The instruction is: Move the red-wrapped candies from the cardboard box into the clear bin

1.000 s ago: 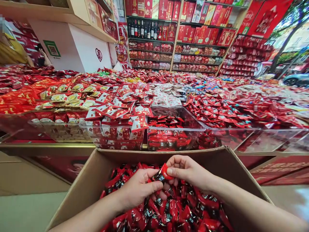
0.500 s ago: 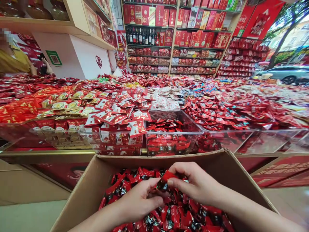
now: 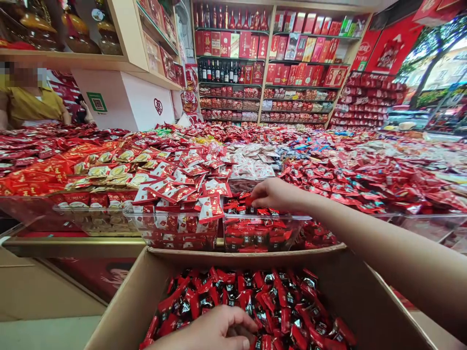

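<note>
My right hand (image 3: 272,195) reaches over the clear plastic bin (image 3: 262,218) on the counter, its fingers pinched around a small red-wrapped candy (image 3: 249,201). More red-and-black wrapped candies (image 3: 251,238) lie in rows inside that bin. Low in the cardboard box (image 3: 175,257), my left hand (image 3: 222,326) rests over a loose heap of the same candies (image 3: 270,296). Its fingers are bent, with a gap between them and the thumb, and I see nothing held there. The undersides of those fingers are hidden.
Red-and-white packets (image 3: 178,189) fill the bin to the left, and red packets (image 3: 328,175) heap up on the right. White packets (image 3: 251,163) lie behind. Beyond are shelves of boxes and bottles (image 3: 219,73). A person in a yellow top (image 3: 34,104) stands far left.
My right hand has moved up and forward from the box to the bin with the candy. My left hand has dropped lower in the box, apart from the right. The view has tilted up.
</note>
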Available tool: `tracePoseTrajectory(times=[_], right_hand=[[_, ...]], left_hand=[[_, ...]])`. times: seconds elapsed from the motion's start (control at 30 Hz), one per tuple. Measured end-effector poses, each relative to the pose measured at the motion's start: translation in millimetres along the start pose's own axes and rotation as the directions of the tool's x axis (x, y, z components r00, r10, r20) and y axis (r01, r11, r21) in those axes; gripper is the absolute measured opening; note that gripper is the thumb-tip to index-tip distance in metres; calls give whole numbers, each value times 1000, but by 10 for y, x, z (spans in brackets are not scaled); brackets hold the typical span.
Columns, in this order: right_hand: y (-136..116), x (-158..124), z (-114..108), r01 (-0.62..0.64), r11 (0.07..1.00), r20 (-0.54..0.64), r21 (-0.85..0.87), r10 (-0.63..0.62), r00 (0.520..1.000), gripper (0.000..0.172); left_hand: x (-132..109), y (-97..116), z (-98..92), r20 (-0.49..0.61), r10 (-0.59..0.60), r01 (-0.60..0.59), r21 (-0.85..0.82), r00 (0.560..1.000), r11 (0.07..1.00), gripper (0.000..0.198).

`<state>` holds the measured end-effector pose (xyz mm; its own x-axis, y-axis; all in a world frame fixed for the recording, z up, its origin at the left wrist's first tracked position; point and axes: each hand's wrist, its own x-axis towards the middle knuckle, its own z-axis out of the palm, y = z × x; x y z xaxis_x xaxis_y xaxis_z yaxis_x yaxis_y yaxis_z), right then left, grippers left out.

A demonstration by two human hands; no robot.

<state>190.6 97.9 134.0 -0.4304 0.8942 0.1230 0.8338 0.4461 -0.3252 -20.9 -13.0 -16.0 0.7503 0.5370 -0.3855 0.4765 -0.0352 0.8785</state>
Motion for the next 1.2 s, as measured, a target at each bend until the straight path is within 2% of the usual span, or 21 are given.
tracePoseTrajectory(times=[0.07,0.17,0.47,0.63,0.77,0.87,1.03,1.2], right_hand=[[8,78,92,14,999,90,-40,-10,996,17],[22,99,164,32,998,159,-54,-23,987,19],[49,70,172,30,983,304,181,-85,949,20],[11,77,168,-45,975,315,217,-27,949,19],[26,110,217,-8,972,306,234,-66,950,22],[51,132,241,-33,968,371,250,-65,926,28],[64,144,244,-119,967,516,224,-14,856,30],[27,163,279,-134,974,567,184,6,824,35]], left_hand=[[5,-44,-13,22,12,-12,16,1000,1000,30],[7,-68,-33,39,22,-23,25,999,999,29],[-18,6,-61,76,18,-22,51,997,998,29],[-6,-19,-51,78,9,-14,71,997,997,29],[-13,-7,-50,75,12,-18,88,997,996,29],[-15,-43,-42,66,13,-21,117,998,993,29],[14,-142,-26,60,40,-53,227,997,972,25],[28,-172,-37,88,59,-79,245,994,966,25]])
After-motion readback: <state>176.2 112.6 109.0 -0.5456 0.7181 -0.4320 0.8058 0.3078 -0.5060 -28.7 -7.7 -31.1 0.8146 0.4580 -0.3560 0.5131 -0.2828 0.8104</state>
